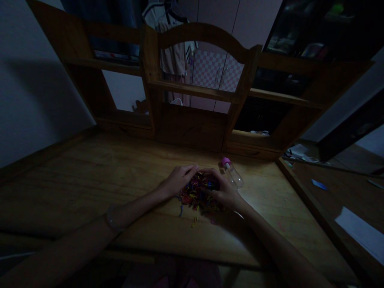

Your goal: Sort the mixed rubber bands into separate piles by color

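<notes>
On the wooden desk lies a pile of small, thin, multicoloured bands [195, 196], red, blue, yellow and dark; in the dim light I cannot tell their exact kind. My left hand [183, 179] rests against the pile's left and far side, its fingers stretched out together. Around the right side curves my right hand [223, 190], thumb and fingers apart with bands between them, none plainly gripped. Close beyond it, a clear bottle [234, 176] with a pink cap lies on its side. A loose yellow band [194, 222] is on the desk nearer to me.
A wooden shelf unit [192, 90] rises along the back of the desk [90, 172]. To the right, beyond a raised wooden edge, another surface holds a white sheet [360, 232] and a small blue card [319, 184]. Clothes [174, 60] hang behind the shelf.
</notes>
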`<action>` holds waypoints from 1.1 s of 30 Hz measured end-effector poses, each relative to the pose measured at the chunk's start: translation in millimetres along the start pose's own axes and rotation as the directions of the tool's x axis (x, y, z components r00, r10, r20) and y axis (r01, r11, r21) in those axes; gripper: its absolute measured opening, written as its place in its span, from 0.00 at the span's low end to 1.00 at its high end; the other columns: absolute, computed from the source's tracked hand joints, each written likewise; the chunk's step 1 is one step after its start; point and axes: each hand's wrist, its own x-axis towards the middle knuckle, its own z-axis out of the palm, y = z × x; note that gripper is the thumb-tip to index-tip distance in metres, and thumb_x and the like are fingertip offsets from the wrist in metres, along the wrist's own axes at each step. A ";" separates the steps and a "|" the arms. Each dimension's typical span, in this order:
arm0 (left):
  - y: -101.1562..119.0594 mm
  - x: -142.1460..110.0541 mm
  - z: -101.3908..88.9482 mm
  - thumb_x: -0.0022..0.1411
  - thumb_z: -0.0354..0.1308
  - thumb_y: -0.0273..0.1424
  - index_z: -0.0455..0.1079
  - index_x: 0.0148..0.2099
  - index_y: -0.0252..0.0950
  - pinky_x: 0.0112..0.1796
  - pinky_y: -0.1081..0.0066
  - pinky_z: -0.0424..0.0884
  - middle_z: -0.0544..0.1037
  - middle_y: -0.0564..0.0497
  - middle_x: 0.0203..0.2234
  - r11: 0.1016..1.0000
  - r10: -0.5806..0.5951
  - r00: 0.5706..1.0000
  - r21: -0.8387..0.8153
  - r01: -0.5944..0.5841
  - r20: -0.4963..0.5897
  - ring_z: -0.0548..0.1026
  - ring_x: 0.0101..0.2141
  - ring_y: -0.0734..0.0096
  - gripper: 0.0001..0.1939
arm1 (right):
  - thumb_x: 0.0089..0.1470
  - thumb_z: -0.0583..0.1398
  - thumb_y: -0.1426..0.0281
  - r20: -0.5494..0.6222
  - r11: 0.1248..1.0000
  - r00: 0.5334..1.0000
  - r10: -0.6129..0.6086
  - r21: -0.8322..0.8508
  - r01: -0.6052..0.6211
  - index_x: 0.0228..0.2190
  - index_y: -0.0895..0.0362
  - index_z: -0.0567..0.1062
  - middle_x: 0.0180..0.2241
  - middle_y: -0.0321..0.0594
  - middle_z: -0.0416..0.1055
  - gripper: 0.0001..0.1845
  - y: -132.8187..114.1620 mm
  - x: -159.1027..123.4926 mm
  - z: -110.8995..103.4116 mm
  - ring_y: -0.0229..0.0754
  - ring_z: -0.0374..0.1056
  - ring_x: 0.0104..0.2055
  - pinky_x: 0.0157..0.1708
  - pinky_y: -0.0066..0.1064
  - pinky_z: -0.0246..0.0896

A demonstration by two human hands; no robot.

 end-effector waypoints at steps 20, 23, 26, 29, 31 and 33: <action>11.0 -5.9 -1.8 0.62 0.58 0.40 0.75 0.47 0.40 0.45 0.69 0.69 0.79 0.50 0.42 0.983 0.182 0.962 -0.067 -0.172 0.204 0.76 0.42 0.67 0.14 | 0.46 0.69 0.67 0.271 0.926 0.950 0.156 -0.374 -0.045 0.54 0.48 0.69 0.52 0.40 0.67 0.33 -26.8 -21.8 -36.2 0.46 0.63 0.53 0.54 0.40 0.60; 9.9 -3.8 -1.0 0.62 0.57 0.40 0.75 0.45 0.40 0.45 0.69 0.68 0.79 0.50 0.41 0.974 0.223 0.956 -0.004 -0.227 0.189 0.74 0.42 0.67 0.14 | 0.46 0.69 0.69 0.255 0.902 0.953 0.161 -0.431 -0.037 0.50 0.51 0.72 0.48 0.41 0.68 0.28 -24.9 -20.8 -30.5 0.45 0.65 0.48 0.49 0.37 0.62; 8.0 -1.5 -1.0 0.66 0.52 0.42 0.75 0.42 0.37 0.42 0.70 0.68 0.78 0.49 0.37 0.979 0.190 0.970 0.051 -0.200 0.151 0.74 0.40 0.68 0.16 | 0.46 0.68 0.73 0.243 0.894 0.956 0.167 -0.446 -0.043 0.44 0.53 0.75 0.42 0.40 0.70 0.22 -21.3 -19.4 -26.0 0.43 0.67 0.42 0.44 0.34 0.63; 5.1 0.2 -1.6 0.68 0.47 0.42 0.75 0.40 0.36 0.41 0.70 0.68 0.77 0.49 0.36 0.984 0.153 0.983 0.076 -0.161 0.100 0.74 0.39 0.67 0.19 | 0.44 0.67 0.78 0.158 0.891 0.975 0.159 -0.449 -0.072 0.39 0.55 0.75 0.37 0.37 0.72 0.18 -16.2 -18.0 -22.2 0.41 0.68 0.37 0.37 0.32 0.62; 3.2 0.8 -2.2 0.68 0.46 0.42 0.75 0.39 0.36 0.41 0.70 0.68 0.77 0.48 0.36 0.986 0.137 0.987 0.084 -0.144 0.082 0.74 0.39 0.67 0.20 | 0.44 0.67 0.78 0.076 0.900 0.986 0.151 -0.424 -0.105 0.38 0.56 0.75 0.34 0.37 0.73 0.16 -13.0 -16.9 -19.7 0.41 0.68 0.35 0.34 0.31 0.62; 2.0 1.2 -2.6 0.68 0.45 0.41 0.75 0.40 0.37 0.42 0.69 0.68 0.77 0.48 0.36 0.987 0.122 0.990 0.096 -0.128 0.072 0.73 0.40 0.66 0.20 | 0.47 0.66 0.74 0.028 0.922 0.989 0.145 -0.367 -0.125 0.37 0.56 0.75 0.33 0.37 0.74 0.13 -11.1 -15.5 -17.8 0.42 0.69 0.34 0.34 0.32 0.63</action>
